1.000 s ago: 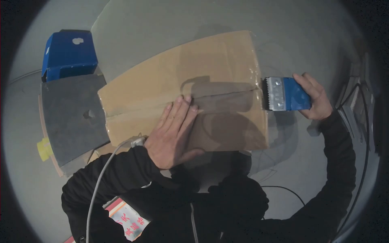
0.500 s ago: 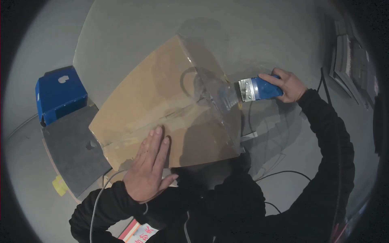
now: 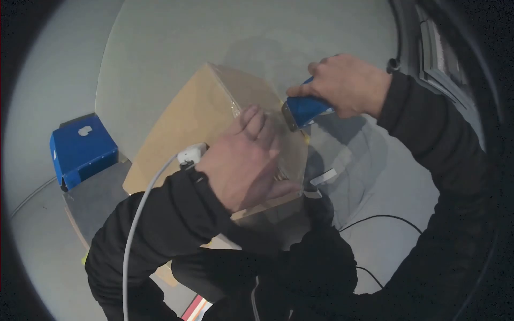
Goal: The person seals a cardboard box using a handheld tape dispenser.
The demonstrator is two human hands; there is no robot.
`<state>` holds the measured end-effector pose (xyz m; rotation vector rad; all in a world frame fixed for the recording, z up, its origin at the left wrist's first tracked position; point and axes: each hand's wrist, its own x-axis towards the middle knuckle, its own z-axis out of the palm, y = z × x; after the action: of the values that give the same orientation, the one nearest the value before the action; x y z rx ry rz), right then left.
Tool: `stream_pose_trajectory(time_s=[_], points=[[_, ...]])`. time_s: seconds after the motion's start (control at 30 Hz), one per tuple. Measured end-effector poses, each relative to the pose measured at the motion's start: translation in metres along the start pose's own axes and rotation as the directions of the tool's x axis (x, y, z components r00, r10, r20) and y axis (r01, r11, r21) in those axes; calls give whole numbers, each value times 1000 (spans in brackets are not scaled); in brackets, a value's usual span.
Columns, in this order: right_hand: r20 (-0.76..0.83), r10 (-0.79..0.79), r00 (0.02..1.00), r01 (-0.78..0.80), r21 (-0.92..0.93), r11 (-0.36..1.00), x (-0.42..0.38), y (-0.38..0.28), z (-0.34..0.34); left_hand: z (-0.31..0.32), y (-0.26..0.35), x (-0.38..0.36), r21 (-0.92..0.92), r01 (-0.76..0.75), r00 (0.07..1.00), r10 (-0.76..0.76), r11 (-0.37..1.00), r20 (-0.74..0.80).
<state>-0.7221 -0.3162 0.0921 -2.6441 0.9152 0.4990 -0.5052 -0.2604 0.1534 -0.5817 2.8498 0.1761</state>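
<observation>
One box (image 3: pixel 193 123): left hand (image 3: pixel 243 160) flat and spread on its right edge, right hand (image 3: pixel 345 85) gripping one dispenser (image 3: pixel 305 111) there.

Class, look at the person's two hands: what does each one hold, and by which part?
The right hand grips the blue tape dispenser by its handle end. The left hand holds nothing; it presses flat on the cardboard box.

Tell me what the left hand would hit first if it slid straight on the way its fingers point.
Probably the blue tape dispenser in the right hand, just past the left hand.
</observation>
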Motion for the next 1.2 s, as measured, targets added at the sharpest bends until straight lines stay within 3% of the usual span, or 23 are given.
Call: stream_pose_trajectory(time_s=[0.1,0.17,0.2,0.27,0.3,0.37,0.4,0.43,0.47,0.5,0.53,0.57,0.6,0.67,0.7,0.8,0.87,0.9,0.97,1.0,1.07,1.1,1.2], points=[[84,-28,996,27,16,1000,20,7,1,5,7,21,74,58,973,-73,996,217],[138,-27,990,6,151,989,23,12,6,0,11,33,120,139,851,-180,983,493],[155,-30,987,1,184,983,26,10,17,-2,13,36,131,158,806,-204,979,555],[218,35,975,-24,-52,998,33,10,51,-12,12,43,84,89,745,-123,992,656],[226,64,972,-36,-125,992,29,13,62,-13,10,40,81,74,734,-110,994,670],[69,278,958,-281,27,959,12,17,83,3,9,16,110,51,912,-91,993,400],[33,320,947,-322,66,944,5,14,85,8,6,0,116,60,941,-95,991,326],[-70,496,865,-433,392,812,-6,3,81,11,2,-18,38,106,965,-112,994,239],[-94,676,731,-445,685,577,-21,-6,77,13,-1,-35,-44,136,980,-128,990,150],[-80,760,645,-411,802,433,-29,-13,76,16,-8,-52,-80,142,986,-134,987,100],[-118,830,545,-164,956,244,-31,-21,77,22,-17,-71,-38,191,980,-187,981,72],[-109,892,438,131,990,57,-33,-31,79,27,-25,-92,-2,239,970,-239,971,49],[-85,917,389,283,959,-32,-30,-43,82,32,-29,-115,15,264,964,-264,964,42],[26,869,495,668,628,-399,-16,-63,87,40,-31,-159,88,366,926,-372,926,68],[39,848,528,727,496,-475,-7,-66,93,46,-32,-178,111,391,914,-400,914,74],[108,655,748,631,194,-751,26,-74,113,65,-28,-238,98,463,885,-466,881,6],[223,456,862,454,62,-889,44,-79,130,74,-19,-273,46,587,804,-588,809,84],[244,398,884,403,30,-915,49,-79,139,73,-13,-284,34,620,778,-620,784,100],[371,452,811,429,148,-891,60,-76,160,60,-5,-294,-125,894,448,-866,430,224],[398,462,793,427,177,-887,62,-77,165,58,-6,-309,-152,937,346,-901,315,263],[445,657,609,458,480,-749,53,-77,163,70,-15,-351,-348,933,215,-913,87,348],[432,700,568,447,553,-703,47,-70,166,85,-16,-362,-391,920,172,-914,16,367],[242,762,600,563,548,-618,13,-82,104,111,-16,-415,-640,767,266,-880,-54,393]])
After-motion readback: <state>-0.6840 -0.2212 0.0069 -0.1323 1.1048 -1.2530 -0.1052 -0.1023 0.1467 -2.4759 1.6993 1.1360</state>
